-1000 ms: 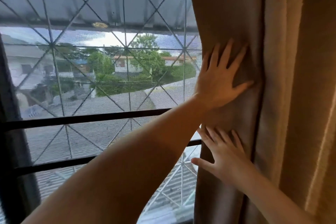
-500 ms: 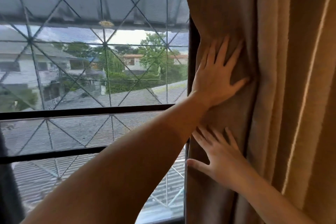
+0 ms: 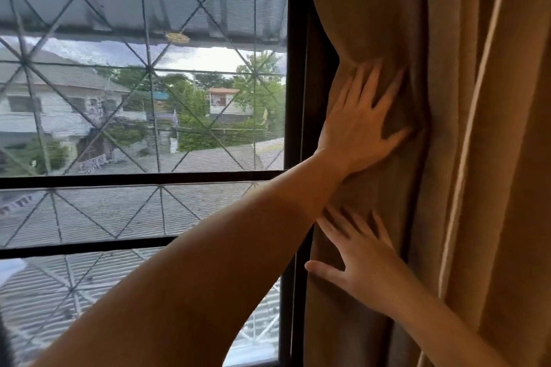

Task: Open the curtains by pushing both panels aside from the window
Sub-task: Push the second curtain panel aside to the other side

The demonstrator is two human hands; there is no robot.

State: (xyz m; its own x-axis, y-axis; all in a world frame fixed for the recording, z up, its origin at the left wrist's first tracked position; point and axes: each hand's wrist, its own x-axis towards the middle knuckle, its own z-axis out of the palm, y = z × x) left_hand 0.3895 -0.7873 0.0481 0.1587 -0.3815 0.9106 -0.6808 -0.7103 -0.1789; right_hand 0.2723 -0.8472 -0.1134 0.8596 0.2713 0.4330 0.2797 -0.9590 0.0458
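A brown curtain panel (image 3: 372,9) hangs bunched in folds on the right side of the window (image 3: 143,116). Its left edge sits just right of the dark upright window frame (image 3: 295,68). My left hand (image 3: 357,125) reaches across from the lower left and lies flat on the cloth with its fingers spread, creasing the fabric. My right hand (image 3: 363,259) is pressed flat on the same panel just below it, thumb pointing left at the curtain's edge. Neither hand grips the fabric. No second panel is in view.
The window has a mesh screen with a diamond-pattern grille (image 3: 149,71) and dark horizontal bars (image 3: 134,179). Houses, trees and rooftops lie outside. More lighter-brown curtain folds (image 3: 507,158) fill the right edge of the view.
Both hands have slid the curtain's edge to the right, uncovering the dark upright window frame and more of the glass. The hands stay flat on the cloth, one above the other.
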